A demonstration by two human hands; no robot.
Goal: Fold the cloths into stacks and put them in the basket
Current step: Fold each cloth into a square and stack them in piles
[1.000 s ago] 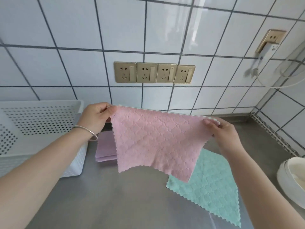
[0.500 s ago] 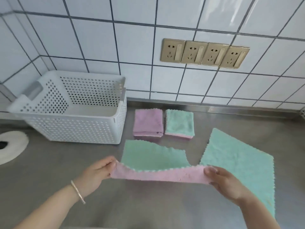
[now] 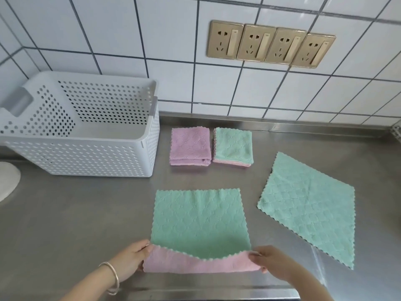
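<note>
Honestly, with both hands [image 3: 130, 262] [image 3: 274, 265] pinching the cloth [image 3: 199, 222] corners, I'd match edges before creasing on the bench [image 3: 76, 213].

Green-and-pink cloth [image 3: 199, 220] is being pinched at its near corners by left hand [image 3: 130, 260] and right hand [image 3: 274, 262], near counter [image 3: 65, 213] front edge, pink underside being turned up.

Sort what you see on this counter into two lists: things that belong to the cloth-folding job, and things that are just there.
Part of the job:
- two-sided cloth, held by left hand and right hand
- flat green cloth
- purple folded stack
- green folded stack
- white basket

Just there:
- wall sockets
- white round object, left edge
</note>
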